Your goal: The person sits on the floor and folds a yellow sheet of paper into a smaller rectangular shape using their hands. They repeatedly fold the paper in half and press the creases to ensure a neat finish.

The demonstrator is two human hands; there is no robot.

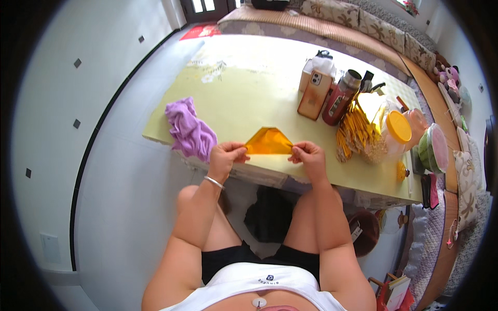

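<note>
A folded piece of shiny gold paper [269, 141] is stretched between my two hands above the near edge of the table. It has a flat top and slanting sides. My left hand [228, 157] pinches its left corner between thumb and fingers, and a silver bangle circles that wrist. At the opposite corner, my right hand [307, 156] grips the paper the same way. Off to the right lies a stack of folded gold paper pieces [358, 126]. Left of my left hand, a crumpled purple towel [190, 128] rests by the table edge.
On the table [244, 98] to the right stand a phone [315, 96], a dark red thermos [341, 98], a yellow-lidded jar [398, 127] and a cut watermelon [433, 149]. A brown bin [364, 233] is beside my right leg. A long cushioned bench [332, 31] runs behind the table.
</note>
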